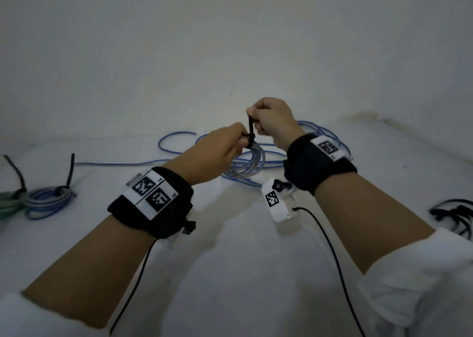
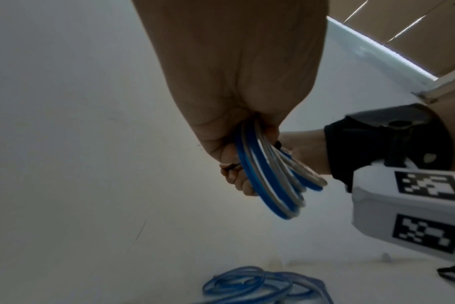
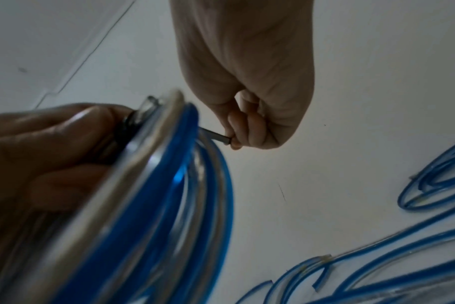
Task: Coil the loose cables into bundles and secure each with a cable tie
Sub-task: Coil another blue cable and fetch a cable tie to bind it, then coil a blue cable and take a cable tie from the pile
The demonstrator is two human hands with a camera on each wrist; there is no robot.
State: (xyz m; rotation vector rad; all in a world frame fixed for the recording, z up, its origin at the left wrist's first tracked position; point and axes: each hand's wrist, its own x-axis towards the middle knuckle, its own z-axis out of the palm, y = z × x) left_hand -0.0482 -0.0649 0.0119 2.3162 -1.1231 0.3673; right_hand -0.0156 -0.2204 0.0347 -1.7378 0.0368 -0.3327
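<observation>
Holding the coiled blue cable point(image 1: 247, 163) above the white table point(image 1: 230, 260), the left hand point(image 1: 217, 152) grips the coil at its top, where a black cable tie point(image 1: 250, 134) circles it. The right hand point(image 1: 271, 121) pinches the tie's upright tail. More loose blue cables point(image 1: 314, 137) lie behind, and a tied blue bundle point(image 1: 48, 198) lies at far left.

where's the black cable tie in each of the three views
Head: the black cable tie stands near the centre, its tail pinched by the right hand above the coil.
Left wrist: only a dark sliver behind the coil; mostly hidden.
Right wrist: its tail sits centre, between the coil's blue edge and the fingers.
Shared landmark: the blue and clear coil gripped by the left hand.
</observation>
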